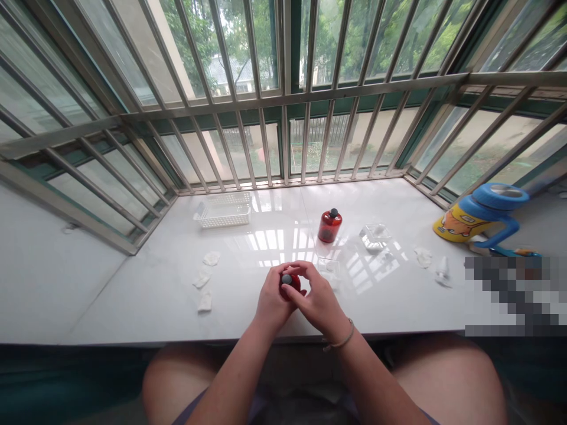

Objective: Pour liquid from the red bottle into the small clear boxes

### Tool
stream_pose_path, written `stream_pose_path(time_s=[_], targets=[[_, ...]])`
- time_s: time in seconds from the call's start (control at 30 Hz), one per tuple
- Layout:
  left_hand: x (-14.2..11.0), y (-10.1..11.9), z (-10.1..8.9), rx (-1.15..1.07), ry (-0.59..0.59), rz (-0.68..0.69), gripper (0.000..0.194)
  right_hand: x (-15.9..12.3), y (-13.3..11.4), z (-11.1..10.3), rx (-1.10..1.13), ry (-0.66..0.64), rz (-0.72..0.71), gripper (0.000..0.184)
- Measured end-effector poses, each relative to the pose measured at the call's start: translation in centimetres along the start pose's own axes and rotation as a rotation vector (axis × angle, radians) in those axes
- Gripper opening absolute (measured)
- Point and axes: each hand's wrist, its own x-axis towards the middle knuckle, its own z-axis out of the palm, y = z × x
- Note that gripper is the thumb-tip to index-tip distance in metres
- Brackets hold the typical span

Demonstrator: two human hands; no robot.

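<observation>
Close to the table's front edge, both hands surround a small red bottle with a black cap [287, 279]. My left hand [269, 298] is wrapped about its left side. From the other side my right hand [319, 297] curves over it, with the thumb by the cap and the fingers meeting the left hand's fingers. Most of the bottle's body is hidden by the hands. Just beyond the right hand lies a clear plastic box [329, 268], partly covered by that hand. A second red bottle [329, 228] with a black cap stands upright farther back.
On the white table [146, 295] are a white perforated basket [224, 212], another clear box [374, 236], crumpled tissue pieces [202, 279] at left, a tissue [423, 257] and a small white item [443, 273] at right. A blue-and-yellow flask [472, 215] stands far right. Barred windows enclose the back.
</observation>
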Motion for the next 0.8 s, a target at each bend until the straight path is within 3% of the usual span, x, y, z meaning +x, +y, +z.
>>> stream_pose_path(time_s=[0.2, 0.33, 0.8], targets=[[-0.2, -0.6, 0.2, 0.033, 0.023, 0.028, 0.070, -0.4, 0.1, 0.3, -0.024, 0.015, -0.096, 0.047], [-0.2, -0.8, 0.2, 0.026, 0.024, 0.008, 0.064, -0.2, -0.1, 1.0, -0.060, 0.069, -0.045, 0.044], [-0.2, -0.2, 0.2, 0.013, 0.037, -0.008, 0.064, -0.1, -0.6, 0.5, -0.060, 0.021, -0.060, 0.043]])
